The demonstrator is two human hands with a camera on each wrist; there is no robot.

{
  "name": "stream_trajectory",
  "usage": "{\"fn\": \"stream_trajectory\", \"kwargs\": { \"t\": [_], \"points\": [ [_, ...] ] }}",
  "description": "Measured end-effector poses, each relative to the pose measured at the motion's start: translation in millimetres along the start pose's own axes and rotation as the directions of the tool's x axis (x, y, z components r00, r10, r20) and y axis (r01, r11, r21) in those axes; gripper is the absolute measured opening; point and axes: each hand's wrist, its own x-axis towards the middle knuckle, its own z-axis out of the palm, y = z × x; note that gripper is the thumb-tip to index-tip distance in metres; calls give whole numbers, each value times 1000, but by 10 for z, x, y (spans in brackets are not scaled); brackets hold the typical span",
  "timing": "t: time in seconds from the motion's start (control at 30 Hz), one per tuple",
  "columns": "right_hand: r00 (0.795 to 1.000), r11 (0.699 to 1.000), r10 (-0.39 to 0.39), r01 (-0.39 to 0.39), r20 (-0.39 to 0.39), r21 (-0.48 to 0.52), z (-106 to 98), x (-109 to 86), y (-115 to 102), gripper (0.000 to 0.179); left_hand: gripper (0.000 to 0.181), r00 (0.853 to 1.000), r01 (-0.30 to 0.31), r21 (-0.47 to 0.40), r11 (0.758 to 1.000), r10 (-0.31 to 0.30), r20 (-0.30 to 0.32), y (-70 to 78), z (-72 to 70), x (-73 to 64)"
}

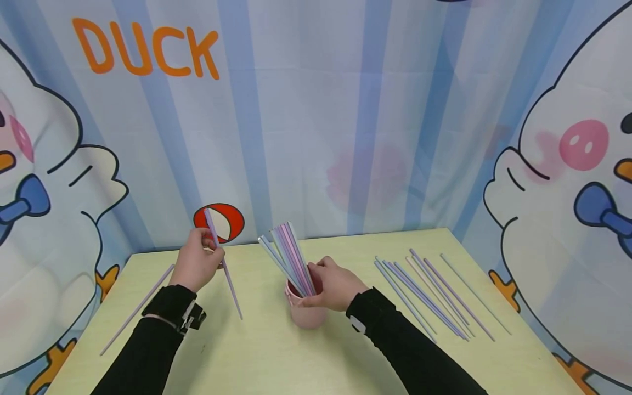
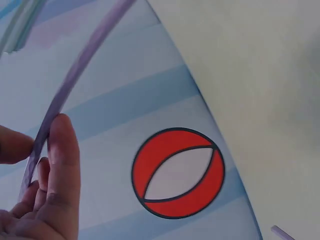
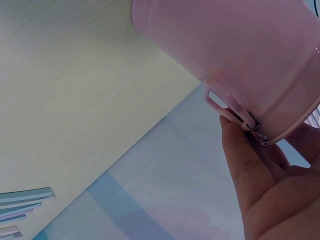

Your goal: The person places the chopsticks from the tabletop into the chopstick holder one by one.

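My left hand (image 1: 199, 259) pinches a purple straw (image 1: 230, 285) between thumb and fingers, above the left part of the table. The straw slants, its lower end leaning right; in the left wrist view the purple straw (image 2: 75, 75) passes between thumb and fingertips. A small pink bucket (image 1: 308, 317) stands at the table's middle, holding a bundle of pastel straws (image 1: 292, 255) that lean left. My right hand (image 1: 340, 286) grips the bucket's right side near its rim. In the right wrist view, fingertips touch the pink bucket (image 3: 235, 50) at its handle (image 3: 220, 107).
One purple straw (image 1: 137, 310) lies at the table's left. Several loose straws (image 1: 460, 299) in blue, purple and pink lie spread on the right. Behind the pale table (image 1: 257, 362) hangs a blue striped cloth (image 1: 306, 137) with duck pictures.
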Motion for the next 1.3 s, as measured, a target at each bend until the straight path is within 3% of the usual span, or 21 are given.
{"fn": "stream_trajectory", "kwargs": {
  "t": [0.37,0.67,0.9,1.13,1.3],
  "points": [
    [1000,1000,-3,3,1,-3,1,6,4,91,45,985,-116,-156,981,94,-143,371,24,-60],
    [1000,1000,-6,6,2,-7,1,5,9,90,43,970,-192,-255,948,145,-194,526,94,-85],
    [1000,1000,-8,8,2,-5,-3,0,7,91,37,965,-228,-279,933,177,-195,586,173,-110],
    [1000,1000,-3,3,6,3,-9,-7,1,89,37,970,-227,-319,920,186,-154,590,266,-117],
    [1000,1000,-7,7,5,3,-7,-8,6,88,37,973,-215,-288,933,181,-140,566,353,-136]
  ]
}}
